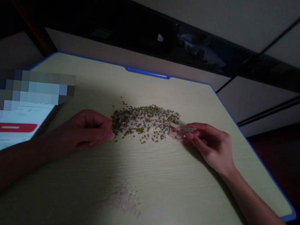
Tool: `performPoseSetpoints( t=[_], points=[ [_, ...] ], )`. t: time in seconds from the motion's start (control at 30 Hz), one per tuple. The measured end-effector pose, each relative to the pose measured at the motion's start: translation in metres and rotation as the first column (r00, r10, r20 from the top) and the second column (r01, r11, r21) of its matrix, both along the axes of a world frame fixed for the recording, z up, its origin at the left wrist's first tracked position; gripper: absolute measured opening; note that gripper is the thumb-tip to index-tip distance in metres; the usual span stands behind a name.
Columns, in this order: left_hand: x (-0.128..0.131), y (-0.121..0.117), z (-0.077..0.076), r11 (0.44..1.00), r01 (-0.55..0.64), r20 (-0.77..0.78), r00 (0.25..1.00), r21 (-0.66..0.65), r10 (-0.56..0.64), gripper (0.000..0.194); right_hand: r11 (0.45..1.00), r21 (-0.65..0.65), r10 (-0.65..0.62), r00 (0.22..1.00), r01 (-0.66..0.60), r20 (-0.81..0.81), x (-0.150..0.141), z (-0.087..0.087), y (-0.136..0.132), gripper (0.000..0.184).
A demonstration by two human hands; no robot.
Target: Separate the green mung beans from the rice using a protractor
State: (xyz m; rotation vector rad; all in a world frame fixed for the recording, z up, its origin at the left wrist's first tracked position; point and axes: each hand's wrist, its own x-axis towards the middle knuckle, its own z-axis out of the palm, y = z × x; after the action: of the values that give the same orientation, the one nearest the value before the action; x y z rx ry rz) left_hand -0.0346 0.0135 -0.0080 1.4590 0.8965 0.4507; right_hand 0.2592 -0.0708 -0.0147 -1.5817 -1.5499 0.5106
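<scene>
A spread-out pile of green beans mixed with white rice grains (144, 120) lies mid-table. At its left edge is my left hand (90, 129), closed, with thumb and fingertips pressed together against the outermost beans; whatever they hold, if anything, is hidden. My right hand (213, 145) grips a small, clear plastic piece with pinkish markings (183, 132) between thumb and fingers. That piece touches or nearly touches the right side of the pile. Closer to me, apart from both hands, sits a smaller heap of rice grains (123, 198).
The pale wood-grain table (184, 193) has a blue edge and a blue strip (148, 73) at its far side. A lit tablet-like screen (18, 124), partly blurred out, stands at the left. Light cabinet panels with a dark glossy band (136, 37) rise behind the table.
</scene>
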Motion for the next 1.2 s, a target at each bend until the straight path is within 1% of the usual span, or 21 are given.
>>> performPoseSetpoints(
  t=[0.1, 0.2, 0.33, 0.47, 0.67, 0.87, 1.1, 1.2],
  points=[
    [0.0004, 0.0006, -0.0008, 1.000, 0.007, 0.014, 1.000, 0.003, -0.007, 0.032, 1.000, 0.017, -0.026, 1.000, 0.026, 0.006, 0.0001, 0.0004, 0.0002, 0.017],
    [0.0007, 0.0003, -0.0002, 1.000, 0.027, 0.018, 0.999, 0.012, -0.027, 0.033, 0.999, 0.017, -0.027, 1.000, 0.027, -0.004, 0.0009, -0.0003, 0.0007, 0.017],
    [0.0004, -0.0003, 0.0010, 1.000, 0.014, 0.015, 1.000, 0.015, -0.014, 0.034, 0.999, 0.019, -0.027, 1.000, 0.027, 0.004, 0.0017, -0.0011, 0.0012, 0.016],
    [0.0002, 0.0002, 0.0004, 0.999, 0.045, 0.028, 0.999, 0.014, -0.045, 0.034, 0.999, 0.038, -0.034, 0.999, 0.034, 0.013, 0.0011, -0.0010, 0.0017, 0.016],
    [0.0006, -0.0014, 0.0016, 1.000, 0.010, -0.009, 1.000, 0.028, -0.010, 0.034, 0.999, 0.029, -0.024, 1.000, 0.024, 0.012, 0.0014, -0.0020, 0.0032, 0.018],
    [0.0017, -0.0022, 0.0021, 0.999, -0.026, 0.005, 1.000, -0.021, 0.026, 0.031, 0.999, 0.017, -0.027, 1.000, 0.027, -0.017, 0.0010, -0.0006, 0.0017, 0.016],
    [0.0028, -0.0024, 0.0017, 1.000, -0.016, 0.000, 1.000, -0.009, 0.016, 0.033, 0.999, 0.002, 0.038, 0.999, -0.038, 0.030, 0.0000, -0.0006, 0.0001, 0.018],
    [0.0027, -0.0022, 0.0020, 1.000, -0.017, -0.005, 1.000, -0.007, 0.017, 0.032, 0.999, 0.005, 0.041, 0.999, -0.041, 0.035, -0.0006, -0.0012, 0.0004, 0.018]
  ],
)
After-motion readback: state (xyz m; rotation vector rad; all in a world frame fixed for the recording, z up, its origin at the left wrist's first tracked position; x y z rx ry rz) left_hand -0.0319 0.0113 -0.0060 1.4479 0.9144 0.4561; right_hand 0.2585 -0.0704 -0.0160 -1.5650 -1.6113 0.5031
